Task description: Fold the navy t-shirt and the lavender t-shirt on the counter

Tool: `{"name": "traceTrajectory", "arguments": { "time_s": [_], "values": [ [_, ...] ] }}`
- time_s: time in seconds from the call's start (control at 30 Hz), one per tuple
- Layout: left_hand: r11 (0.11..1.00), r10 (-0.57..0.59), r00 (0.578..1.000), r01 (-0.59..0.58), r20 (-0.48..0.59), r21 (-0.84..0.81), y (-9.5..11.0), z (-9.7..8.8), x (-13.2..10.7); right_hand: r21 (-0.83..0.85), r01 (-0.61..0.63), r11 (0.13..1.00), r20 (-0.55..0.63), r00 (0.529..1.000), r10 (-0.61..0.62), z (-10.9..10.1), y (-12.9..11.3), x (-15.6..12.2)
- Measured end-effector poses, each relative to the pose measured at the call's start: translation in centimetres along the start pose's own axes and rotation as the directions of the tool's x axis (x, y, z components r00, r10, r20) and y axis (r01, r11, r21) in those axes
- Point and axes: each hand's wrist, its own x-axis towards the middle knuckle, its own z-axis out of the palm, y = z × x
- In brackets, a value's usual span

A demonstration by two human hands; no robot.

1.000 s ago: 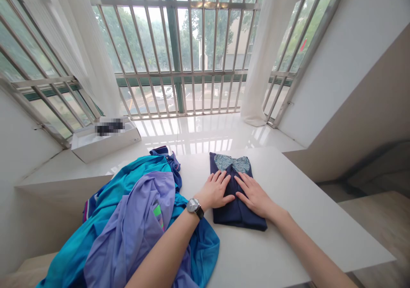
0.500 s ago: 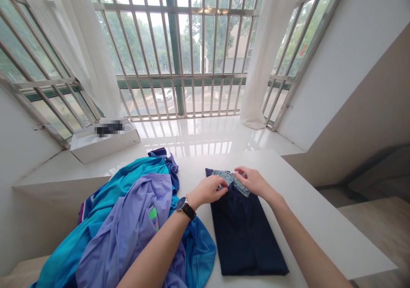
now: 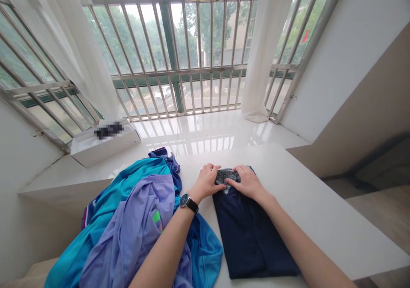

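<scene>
Two bare hands, left hand (image 3: 207, 182), right hand (image 3: 247, 183), lay open on a folded navy garment (image 3: 250, 237), patterned lining (image 3: 226, 176) half hidden.

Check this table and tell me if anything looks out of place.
The crumpled turquoise and lavender clothes lie in a loose heap hanging over the edge of the white table, unlike the flat navy garment under the left hand and right hand.
</scene>
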Motion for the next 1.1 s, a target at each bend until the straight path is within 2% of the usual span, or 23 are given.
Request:
{"name": "traceTrajectory", "arguments": {
  "time_s": [0.13,0.3,0.4,0.5,0.63,0.77,1.0,1.1],
  "values": [
    [0.995,0.015,1.0,-0.013,0.016,-0.098,-0.1,-0.5,-0.1,-0.078,-0.021,0.997,-0.026,0.999,0.019,-0.3,-0.1,-0.2],
    [0.964,0.143,0.988,-0.126,0.054,-0.233,-0.8,-1.2,-0.1,0.075,0.179,0.981,0.001,0.984,-0.18,-0.9,-0.7,-0.4],
    [0.952,0.208,0.974,-0.181,0.092,-0.246,-1.3,-1.5,0.1,0.147,0.265,0.953,0.003,0.963,-0.269,-1.4,-1.1,-0.5],
    [0.954,0.225,0.968,-0.196,0.11,-0.226,-1.5,-1.6,0.3,0.203,0.308,0.929,0.023,0.947,-0.319,-1.6,-1.5,-0.6],
    [0.967,0.186,0.976,-0.162,0.111,-0.196,-1.7,-1.8,0.1,0.339,0.27,0.901,0.099,0.943,-0.319,-1.6,-1.8,-0.8],
    [0.97,0.168,0.98,-0.146,0.104,-0.193,-1.8,-2.4,-0.1,0.459,0.215,0.862,0.123,0.945,-0.302,-1.4,-1.9,-0.8],
    [0.967,0.155,0.987,-0.145,0.032,-0.212,-1.9,-3.8,-0.2,0.712,0.1,0.695,0.174,0.934,-0.312,-1.8,-2.0,-0.8],
    [0.955,0.133,0.991,-0.122,0.024,-0.272,-2.1,-4.4,-0.3,0.753,0.002,0.658,0.228,0.937,-0.264,-2.0,-2.5,-0.9]
  ]
}}
